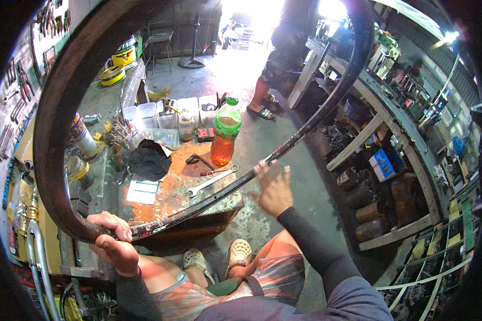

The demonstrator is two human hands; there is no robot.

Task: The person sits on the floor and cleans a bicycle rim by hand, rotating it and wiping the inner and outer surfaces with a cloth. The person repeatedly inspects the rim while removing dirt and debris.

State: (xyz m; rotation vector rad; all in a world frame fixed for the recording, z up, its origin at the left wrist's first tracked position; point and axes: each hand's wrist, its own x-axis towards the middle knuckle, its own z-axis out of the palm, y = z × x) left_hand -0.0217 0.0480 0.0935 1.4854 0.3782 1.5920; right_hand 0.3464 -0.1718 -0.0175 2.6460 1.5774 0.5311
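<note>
A black bare bicycle rim (219,197) with small holes along its inner face stands up in front of me. It fills much of the head view. At its lower left, my left hand (115,241) grips the rim between fingers and thumb. My right hand (273,190) has its fingers spread, with the fingertips against the rim's near right stretch. Below the rim, a combination wrench (211,181) lies on the worn orange bench (168,195). Beyond the wrench stands a bottle of red liquid (222,147) with a green upper part. A black cloth (149,160) is at the left.
Clear plastic bins (144,115) and a jar (186,125) line the bench's far side. On the right runs a wooden workbench (396,134) with parts and a blue box (385,164) underneath. Another person (284,59) stands beyond. Hand tools (24,85) hang at the left wall.
</note>
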